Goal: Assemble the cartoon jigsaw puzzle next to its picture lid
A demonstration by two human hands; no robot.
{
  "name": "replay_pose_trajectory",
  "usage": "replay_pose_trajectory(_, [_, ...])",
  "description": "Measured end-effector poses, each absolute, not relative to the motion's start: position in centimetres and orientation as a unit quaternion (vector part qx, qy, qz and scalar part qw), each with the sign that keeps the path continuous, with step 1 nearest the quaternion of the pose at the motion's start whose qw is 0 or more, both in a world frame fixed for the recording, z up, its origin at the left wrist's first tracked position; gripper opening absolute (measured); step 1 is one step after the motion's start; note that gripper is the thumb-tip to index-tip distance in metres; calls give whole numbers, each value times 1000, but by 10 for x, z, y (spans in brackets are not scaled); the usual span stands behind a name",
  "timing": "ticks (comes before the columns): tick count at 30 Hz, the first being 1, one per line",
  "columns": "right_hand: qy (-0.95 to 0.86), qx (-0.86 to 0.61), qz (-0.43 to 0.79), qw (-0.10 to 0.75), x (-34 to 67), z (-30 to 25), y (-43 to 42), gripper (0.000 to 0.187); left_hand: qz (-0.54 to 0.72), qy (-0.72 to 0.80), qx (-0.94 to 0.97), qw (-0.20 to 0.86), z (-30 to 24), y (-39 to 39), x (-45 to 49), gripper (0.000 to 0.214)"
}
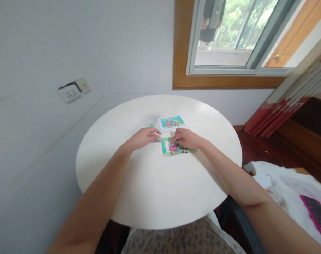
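A small jigsaw puzzle (166, 152) lies on the white round table, its turquoise picture showing a pink figure and a pale unfilled patch. My right hand (186, 137) is over its upper part, fingers curled and index fingertip down on the picture. Whatever is under those fingertips is hidden. To the left, my left hand (146, 137) is closed at the fingertips around a small pink puzzle piece (158, 139). More loose turquoise pieces (152, 125) lie beside and partly beneath that hand. Just behind the puzzle is a matching turquoise picture box (172, 122) with cartoon figures.
The round table (155, 190) stands against the wall, below a wood-framed window (224, 82). A wall socket (70, 92) is at the left. On the right are a black chair armrest (242, 220), white plastic sheeting (279, 197) and a pink-edged phone (317, 215).
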State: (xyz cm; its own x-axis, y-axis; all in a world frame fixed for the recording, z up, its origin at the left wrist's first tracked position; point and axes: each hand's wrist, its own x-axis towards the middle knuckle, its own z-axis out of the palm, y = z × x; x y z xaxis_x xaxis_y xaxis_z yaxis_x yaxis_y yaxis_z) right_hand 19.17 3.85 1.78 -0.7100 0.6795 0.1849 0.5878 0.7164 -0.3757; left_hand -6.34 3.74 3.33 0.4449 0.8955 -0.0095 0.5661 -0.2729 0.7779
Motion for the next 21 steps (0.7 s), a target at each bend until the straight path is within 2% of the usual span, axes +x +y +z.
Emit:
replay_pose_trajectory(5, [-912, -344, 151, 167, 188, 14, 39, 35, 222, 473, 771, 363, 33, 37, -61, 38])
replay_pose_trajectory(12, [-886, -373, 139, 240, 184, 14, 41, 32, 245, 448, 780, 361, 27, 41, -58, 36])
replay_pose_trajectory(18, [-886, -357, 131, 266, 184, 10, 47, 22, 266, 432, 829, 236, 19, 48, -50, 30])
replay_pose_trajectory(21, [-893, -321, 150, 279, 183, 10, 48, 23, 275, 422, 841, 200, 17, 47, -45, 26])
